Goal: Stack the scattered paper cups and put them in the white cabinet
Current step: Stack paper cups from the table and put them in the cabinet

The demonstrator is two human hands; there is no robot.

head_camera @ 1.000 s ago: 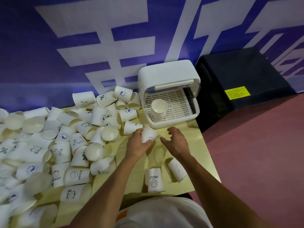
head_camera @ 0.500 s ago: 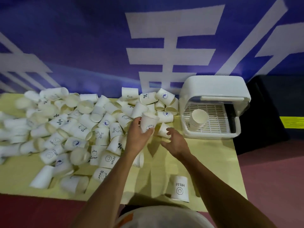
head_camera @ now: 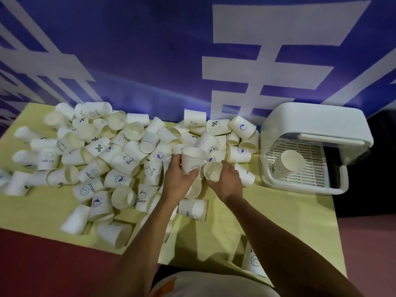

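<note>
Blue wall [head_camera: 150, 50] with broad white strokes fills the background behind a yellow table [head_camera: 289, 221], which stands on a dark red floor [head_camera: 42, 264]. At the table's far right corner sits the white cabinet [head_camera: 317, 123], its front open onto a slotted white rack. A heap of white paper cups [head_camera: 120, 159] spreads from the far left corner along the back edge to just beside the cabinet. Most lie on their sides, printed with "HELLO", "Bear", "Hi" or a percent sign.

On the rack inside the cabinet rests a stack of nested cups [head_camera: 289, 165], tipped so its open mouth shows. One single cup [head_camera: 254, 262] lies near the front edge on the right, well apart from the heap, and another fallen cup [head_camera: 192, 209] lies just in front of the hands.

Near the middle of the table, at the heap's right end, the left hand [head_camera: 175, 183] grips an upright cup [head_camera: 192, 160], fingers and thumb curled round its lower half. The right hand [head_camera: 227, 183] holds a tilted cup [head_camera: 212, 171], its fingers wrapped round the wall and its mouth turned toward the person. Both held cups sit just beside each other, above the heap.
</note>
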